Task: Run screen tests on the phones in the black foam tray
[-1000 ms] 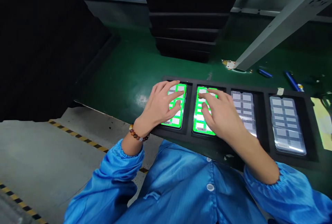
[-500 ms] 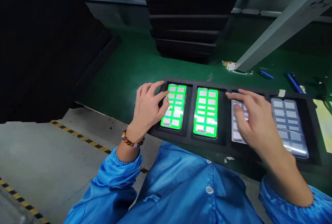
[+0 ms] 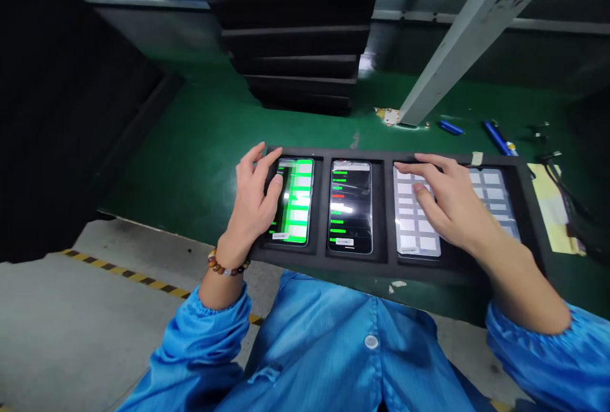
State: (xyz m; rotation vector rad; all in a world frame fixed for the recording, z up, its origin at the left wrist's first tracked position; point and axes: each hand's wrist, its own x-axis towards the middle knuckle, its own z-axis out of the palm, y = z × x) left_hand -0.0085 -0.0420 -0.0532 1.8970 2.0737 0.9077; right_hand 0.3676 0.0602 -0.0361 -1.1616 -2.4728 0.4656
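Note:
Several smartphones lie face up in the slots of a long black tray (image 3: 386, 266). My left hand (image 3: 255, 199) is at the tray's left end, fingers apart, its thumb over the edge of the leftmost phone (image 3: 298, 208). That screen is part black, part green with white blocks. Beside it, the second phone (image 3: 351, 208) shows a black screen with green lines and one red line. My right hand (image 3: 445, 199) hovers over or touches the third phone (image 3: 410, 221), fingers spread; contact is unclear. Its screen shows pale blocks on grey. Behind this hand the rightmost phone (image 3: 493, 186) is partly hidden.
A grey post (image 3: 457, 56) rises from the green table (image 3: 190, 145) behind the tray. Blue pen-like objects (image 3: 498, 138), dark cables (image 3: 560, 183) and a yellow sheet (image 3: 548, 208) lie to the right. Black curtain (image 3: 295, 37) hangs at the back.
The second phone's screen has switched from green with white blocks to black with text lines, and the leftmost is partly changed. The view has shifted right; both hands remain over the same phones.

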